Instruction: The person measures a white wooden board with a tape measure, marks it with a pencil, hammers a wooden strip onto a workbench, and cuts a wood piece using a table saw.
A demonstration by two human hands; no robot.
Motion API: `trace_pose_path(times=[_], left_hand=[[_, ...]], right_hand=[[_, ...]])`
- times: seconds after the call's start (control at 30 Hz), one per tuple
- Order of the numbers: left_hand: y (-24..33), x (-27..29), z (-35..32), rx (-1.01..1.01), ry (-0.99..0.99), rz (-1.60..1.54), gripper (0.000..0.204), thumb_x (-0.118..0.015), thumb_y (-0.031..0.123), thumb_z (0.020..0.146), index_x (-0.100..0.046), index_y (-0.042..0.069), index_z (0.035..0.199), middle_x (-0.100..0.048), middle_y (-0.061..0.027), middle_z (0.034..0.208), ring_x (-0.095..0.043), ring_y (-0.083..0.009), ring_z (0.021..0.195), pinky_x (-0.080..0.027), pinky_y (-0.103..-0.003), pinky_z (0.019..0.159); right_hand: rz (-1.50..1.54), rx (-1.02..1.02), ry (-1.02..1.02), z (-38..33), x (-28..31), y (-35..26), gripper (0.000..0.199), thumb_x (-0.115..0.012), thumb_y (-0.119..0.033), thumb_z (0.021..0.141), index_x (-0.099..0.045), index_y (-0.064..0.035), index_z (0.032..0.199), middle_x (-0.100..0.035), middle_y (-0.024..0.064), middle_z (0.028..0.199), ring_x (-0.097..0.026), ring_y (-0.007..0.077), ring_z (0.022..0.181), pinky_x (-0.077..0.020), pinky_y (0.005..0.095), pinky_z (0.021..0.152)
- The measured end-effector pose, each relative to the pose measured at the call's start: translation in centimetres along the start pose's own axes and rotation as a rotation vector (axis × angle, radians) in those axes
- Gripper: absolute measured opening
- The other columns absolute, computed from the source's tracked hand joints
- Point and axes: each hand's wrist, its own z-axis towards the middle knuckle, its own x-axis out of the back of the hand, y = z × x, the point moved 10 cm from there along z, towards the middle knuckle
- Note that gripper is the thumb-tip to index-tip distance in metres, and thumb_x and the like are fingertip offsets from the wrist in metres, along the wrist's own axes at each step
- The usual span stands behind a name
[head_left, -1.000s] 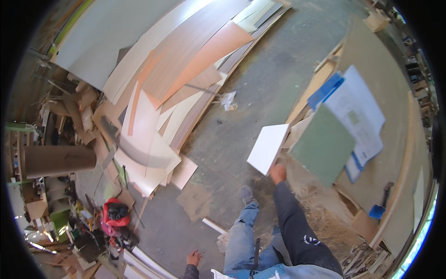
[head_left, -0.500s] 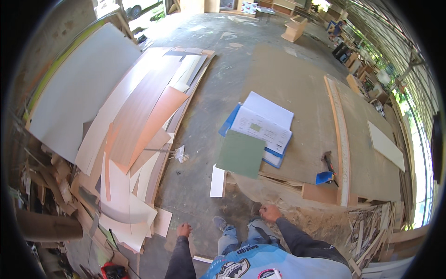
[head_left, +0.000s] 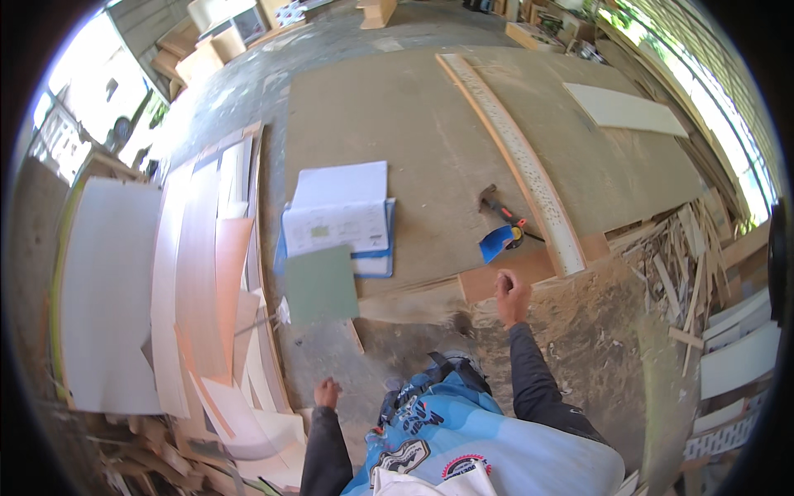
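Observation:
My right hand [head_left: 513, 298] is loosely closed, with no object showing in it. It is over the near edge of the large brown sheet [head_left: 397, 99], beside a reddish-brown board [head_left: 480, 283]. Just beyond lie a hammer [head_left: 503, 206] and a blue piece [head_left: 496, 244] with a yellow-and-black part, perhaps a tape measure. My left hand [head_left: 327, 392] hangs low over the floor, fingers slightly bent and apart, holding nothing. Ahead of it, a green square panel [head_left: 321, 285] partly covers an open blue binder [head_left: 378, 263] with printed drawings.
A long speckled strip [head_left: 517, 149] crosses the sheet, with a white board [head_left: 624, 110] farther right. Veneer and laminate offcuts [head_left: 197, 281] are stacked at left beside a leaning white panel [head_left: 112, 289]. Scrap wood strips [head_left: 674, 273] lie heaped at right.
The view has swung to the right and come nearer the brown sheet. My right hand has moved up toward the hammer and the reddish-brown board. The left hand still hangs low.

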Motion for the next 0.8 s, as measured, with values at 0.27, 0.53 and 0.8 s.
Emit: trace_pose_path(times=[0.27, 0.53, 0.8], left_hand=[[-9.3, -4.7, -9.5, 0.601, -0.008, -0.113, 0.034, -0.056, 0.027, 0.090, -0.060, 0.002, 0.113, -0.069, -0.0195, 0.100, -0.071, -0.0341, 0.077, -0.052, -0.046, 0.060], [-0.9, -17.2, -10.9, 0.410, 0.078, -0.073, 0.038, -0.057, 0.033, 0.092, -0.058, 0.007, 0.120, -0.069, -0.0142, 0.103, -0.071, -0.0311, 0.083, -0.052, -0.046, 0.068], [14.3, -31.6, -11.0, 0.094, 0.171, -0.159, 0.052, -0.053, 0.030, 0.094, -0.053, -0.003, 0.135, -0.069, -0.0174, 0.112, -0.071, -0.0299, 0.093, -0.055, -0.039, 0.077]], right_hand=[[0.137, -0.064, 0.220, 13.8, 12.4, 9.3, 0.015, -0.059, -0.013, 0.095, -0.069, -0.0026, 0.099, -0.069, 0.0064, 0.076, -0.063, 0.0130, 0.062, -0.0486, 0.0295, 0.057], [-0.080, -0.347, 0.286, 23.8, 24.9, 29.0, 0.023, -0.057, -0.017, 0.097, -0.068, -0.0003, 0.109, -0.072, 0.0115, 0.090, -0.069, 0.0249, 0.080, -0.0541, 0.0359, 0.072], [-0.304, -0.379, 0.273, 29.4, 32.6, 38.0, 0.027, -0.059, -0.021, 0.097, -0.067, -0.0031, 0.115, -0.072, 0.0126, 0.101, -0.068, 0.0259, 0.095, -0.0530, 0.0380, 0.083]])
